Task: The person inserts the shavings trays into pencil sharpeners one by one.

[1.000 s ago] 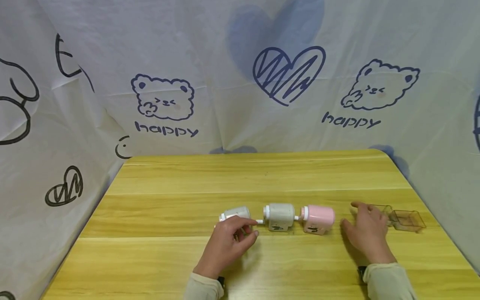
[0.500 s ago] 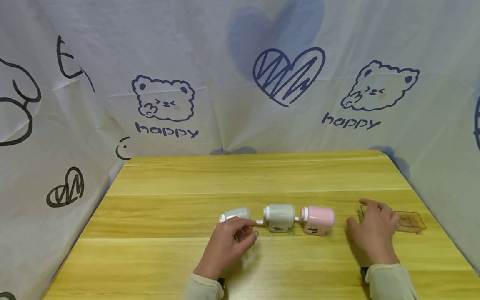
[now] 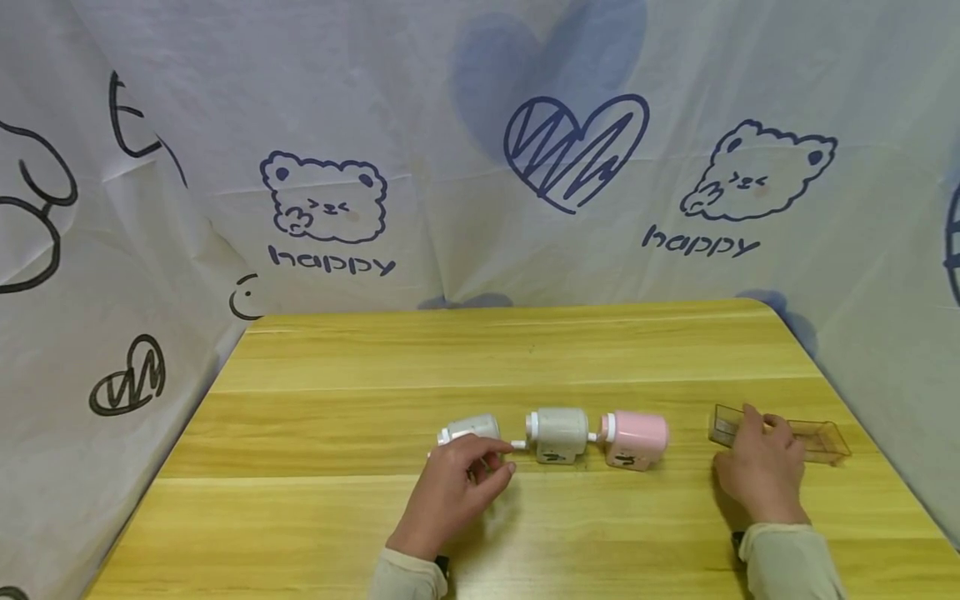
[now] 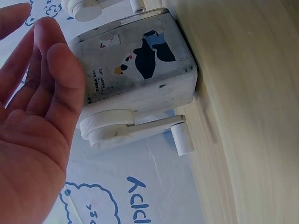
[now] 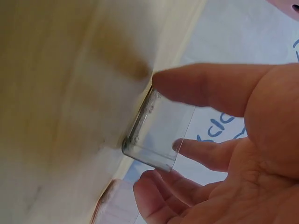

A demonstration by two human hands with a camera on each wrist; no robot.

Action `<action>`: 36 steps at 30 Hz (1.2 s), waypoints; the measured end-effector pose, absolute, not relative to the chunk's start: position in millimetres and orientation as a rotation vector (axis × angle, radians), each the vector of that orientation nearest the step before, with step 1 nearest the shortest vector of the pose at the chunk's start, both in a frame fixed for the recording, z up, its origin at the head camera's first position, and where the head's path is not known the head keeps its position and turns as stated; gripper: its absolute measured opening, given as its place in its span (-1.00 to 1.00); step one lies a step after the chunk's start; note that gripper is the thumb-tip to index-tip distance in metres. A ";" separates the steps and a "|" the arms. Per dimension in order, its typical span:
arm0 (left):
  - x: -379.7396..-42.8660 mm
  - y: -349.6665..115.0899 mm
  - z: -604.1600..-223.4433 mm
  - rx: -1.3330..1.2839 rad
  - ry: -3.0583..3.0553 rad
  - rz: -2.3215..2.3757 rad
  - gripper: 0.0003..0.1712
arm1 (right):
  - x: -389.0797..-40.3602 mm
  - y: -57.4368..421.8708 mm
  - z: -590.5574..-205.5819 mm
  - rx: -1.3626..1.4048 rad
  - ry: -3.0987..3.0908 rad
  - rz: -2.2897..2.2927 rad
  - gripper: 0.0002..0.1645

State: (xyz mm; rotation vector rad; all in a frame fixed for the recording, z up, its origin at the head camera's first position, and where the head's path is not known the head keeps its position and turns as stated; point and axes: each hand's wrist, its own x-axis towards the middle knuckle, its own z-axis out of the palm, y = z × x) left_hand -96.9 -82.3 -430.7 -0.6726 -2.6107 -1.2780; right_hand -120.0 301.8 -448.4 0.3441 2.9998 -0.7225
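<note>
Loosely curled and holding nothing, my left hand [image 3: 457, 492] covers part of a whitish hand-crank pencil sharpener [image 3: 471, 428]. In the left wrist view its fingers [image 4: 65, 70] appear beside a sharpener [image 4: 135, 65] with panda pictures and a white crank [image 4: 152, 129]. To the right stand a grey sharpener [image 3: 558, 433] and a pink one [image 3: 637, 437], cranks facing left. My right hand [image 3: 761, 471] has thumb and fingers around a clear plastic drawer [image 5: 156, 126], which lies on the table; the palm side shows the thumb on its near edge. Part of the drawer is hidden.
Just right of my right hand lies a second clear drawer with a brownish-pink tint [image 3: 825, 442]. The wooden table [image 3: 375, 358] ends at a white cloth backdrop [image 3: 442, 208] with drawn bears and hearts.
My right hand has moved right and lowered onto the clear drawer, its thumb and fingers closing in around it. The left hand and the sharpeners have stayed in place.
</note>
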 end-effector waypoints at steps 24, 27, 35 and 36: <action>-96.7 -85.0 -431.9 -0.649 -2.649 -1.280 -0.83 | -117.9 308.3 -443.4 0.408 3.043 -0.896 -0.23; -96.7 -84.8 -431.9 -0.646 -2.656 -1.279 -0.83 | -118.7 306.7 -441.9 0.438 3.051 -0.947 -0.17; -96.6 -84.5 -430.4 -0.652 -2.661 -1.280 -0.82 | -118.2 299.1 -438.3 0.560 3.065 -1.296 -0.16; -96.7 -84.5 -430.2 -0.654 -2.661 -1.279 -0.81 | -117.6 297.6 -437.6 0.586 3.078 -1.342 -0.18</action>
